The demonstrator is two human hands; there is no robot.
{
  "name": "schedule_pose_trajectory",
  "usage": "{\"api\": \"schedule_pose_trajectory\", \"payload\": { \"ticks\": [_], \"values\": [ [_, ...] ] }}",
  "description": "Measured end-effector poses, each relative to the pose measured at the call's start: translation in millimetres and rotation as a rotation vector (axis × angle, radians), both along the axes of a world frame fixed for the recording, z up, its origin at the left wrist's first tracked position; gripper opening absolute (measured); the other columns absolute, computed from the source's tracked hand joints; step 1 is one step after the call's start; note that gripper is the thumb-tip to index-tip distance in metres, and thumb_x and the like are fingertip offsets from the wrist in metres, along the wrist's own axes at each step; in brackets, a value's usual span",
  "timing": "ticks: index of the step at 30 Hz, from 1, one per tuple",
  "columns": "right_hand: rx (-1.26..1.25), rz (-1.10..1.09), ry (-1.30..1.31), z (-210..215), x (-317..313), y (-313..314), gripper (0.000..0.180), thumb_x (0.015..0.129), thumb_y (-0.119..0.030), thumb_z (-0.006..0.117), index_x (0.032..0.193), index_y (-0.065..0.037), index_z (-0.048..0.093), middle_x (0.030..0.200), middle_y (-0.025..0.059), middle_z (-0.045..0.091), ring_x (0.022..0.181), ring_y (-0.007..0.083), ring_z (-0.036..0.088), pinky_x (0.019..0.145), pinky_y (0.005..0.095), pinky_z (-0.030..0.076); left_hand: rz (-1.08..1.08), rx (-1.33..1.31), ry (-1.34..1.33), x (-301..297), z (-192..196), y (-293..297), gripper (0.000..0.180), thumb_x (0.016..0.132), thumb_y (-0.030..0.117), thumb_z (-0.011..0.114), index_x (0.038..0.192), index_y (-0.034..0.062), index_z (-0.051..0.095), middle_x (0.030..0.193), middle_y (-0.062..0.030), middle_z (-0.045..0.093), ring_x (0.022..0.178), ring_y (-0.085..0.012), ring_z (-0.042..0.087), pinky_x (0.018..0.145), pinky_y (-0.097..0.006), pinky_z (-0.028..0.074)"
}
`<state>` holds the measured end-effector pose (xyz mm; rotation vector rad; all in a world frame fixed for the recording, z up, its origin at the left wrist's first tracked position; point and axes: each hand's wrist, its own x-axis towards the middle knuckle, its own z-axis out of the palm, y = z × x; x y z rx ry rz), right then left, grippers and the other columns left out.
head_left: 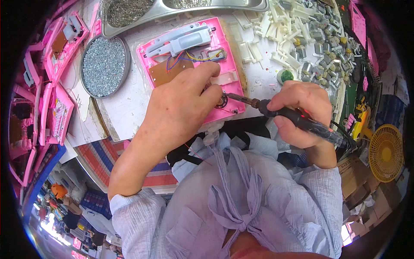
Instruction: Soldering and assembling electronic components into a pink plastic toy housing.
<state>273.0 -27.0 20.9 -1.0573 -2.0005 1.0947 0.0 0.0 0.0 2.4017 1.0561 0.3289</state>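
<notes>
At frame centre, the left hand (183, 105) presses curled fingers onto the open pink toy casing (189, 64) on the workbench (125, 112). The right hand (302, 110) is closed around a black soldering iron (297, 118), whose tip touches a small round part by the casing's lower edge.

White worktable (129, 108), surface worn; open pink plastic housing (230, 64) flat at centre; round metal dish of screws (105, 66) to its left; long steel tray (181, 11) at far edge; white plastic parts (276, 30) and small motors (321, 47) heaped right; more pink housings (56, 99) stacked far left.

Solder joint (221, 102) behind left-hand fingers (206, 93)
</notes>
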Motion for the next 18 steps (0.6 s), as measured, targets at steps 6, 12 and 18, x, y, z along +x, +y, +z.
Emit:
{"api": "schedule_pose_trajectory", "payload": {
  "ticks": [6, 12, 18],
  "values": [
    [0.006, -0.052, 0.123, 6, 9, 0, 0.023, 0.075, -0.011, 0.073, 0.095, 0.000, 0.070, 0.068, 0.0064, 0.064, 0.053, 0.0186, 0.059, 0.053, 0.0305, 0.045, 0.012, 0.018, -0.041, 2, -2, -1, 0.017, 0.084, 0.011, 0.069, 0.100, 0.0068, 0.067, 0.116, -0.0063, 0.065, 0.093, -0.0247, 0.069, 0.069, -0.039, 0.058],
    [-0.016, -0.159, 0.200, 3, 26, -10, 0.027, 0.078, -0.016, 0.074, 0.096, 0.004, 0.069, 0.072, 0.0076, 0.065, 0.055, 0.0131, 0.054, 0.054, 0.0263, 0.040, -0.019, 0.125, -0.079, -2, -5, -1, 0.025, 0.076, 0.007, 0.076, 0.100, 0.0114, 0.069, 0.115, -0.0077, 0.065, 0.085, -0.0244, 0.069, 0.064, -0.036, 0.057],
    [-0.090, -0.386, 0.231, 7, 52, -31, 0.030, 0.081, -0.018, 0.075, 0.100, 0.004, 0.067, 0.085, 0.0041, 0.065, 0.066, 0.0064, 0.051, 0.060, 0.0224, 0.036, -0.161, 0.145, -0.138, -7, -2, 6, 0.024, 0.074, 0.009, 0.077, 0.098, 0.0123, 0.074, 0.108, -0.0077, 0.065, 0.084, -0.0234, 0.065, 0.067, -0.037, 0.052]
  ]
}}
